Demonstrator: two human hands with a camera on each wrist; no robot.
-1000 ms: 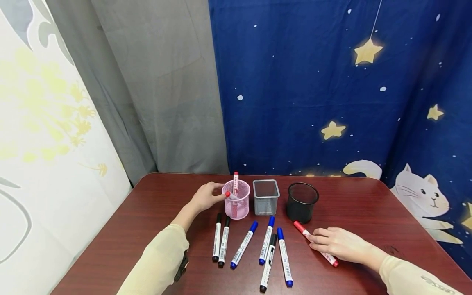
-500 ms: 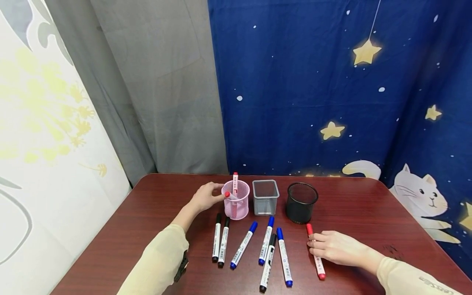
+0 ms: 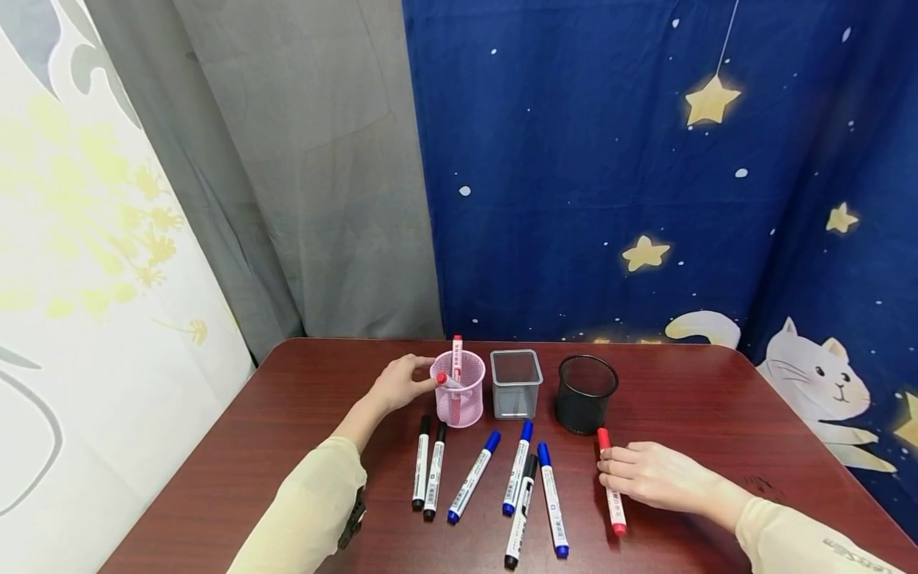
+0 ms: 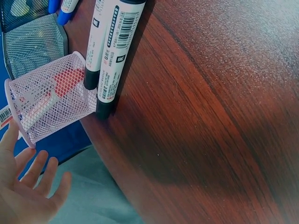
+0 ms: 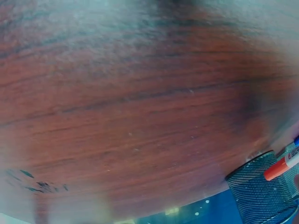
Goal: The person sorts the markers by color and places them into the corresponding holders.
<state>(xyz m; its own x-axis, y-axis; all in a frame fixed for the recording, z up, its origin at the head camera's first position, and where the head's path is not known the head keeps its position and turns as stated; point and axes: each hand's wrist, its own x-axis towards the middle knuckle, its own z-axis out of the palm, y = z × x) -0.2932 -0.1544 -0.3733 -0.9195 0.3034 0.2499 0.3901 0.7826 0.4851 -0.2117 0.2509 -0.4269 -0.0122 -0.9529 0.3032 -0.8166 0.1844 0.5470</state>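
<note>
At the left side of a pink mesh pen cup [image 3: 459,402], my left hand [image 3: 402,384] touches the rim with relaxed, fairly straight fingers. Two red markers [image 3: 457,355] stand inside that cup, one leaning toward the front. My right hand [image 3: 656,476] grips a red marker [image 3: 617,514] around its middle, its red cap pointing toward the black mesh cup [image 3: 584,405]. In the right wrist view this marker's cap [image 5: 276,169] shows in front of the black cup, and the hand is nearly out of frame. In the left wrist view the fingers [image 4: 35,170] are spread by the pink rim.
A grey square mesh holder [image 3: 516,399] stands between the pink and black cups. Several blue markers [image 3: 475,478] and black markers [image 3: 421,466] lie on the dark red wooden table [image 3: 287,446]. Curtains hang behind the table's far edge.
The right hand's red marker has turned from a slant to nearly straight front-to-back, its lower end swinging left, then shifted slightly away from me. My left hand stays at the pink cup.
</note>
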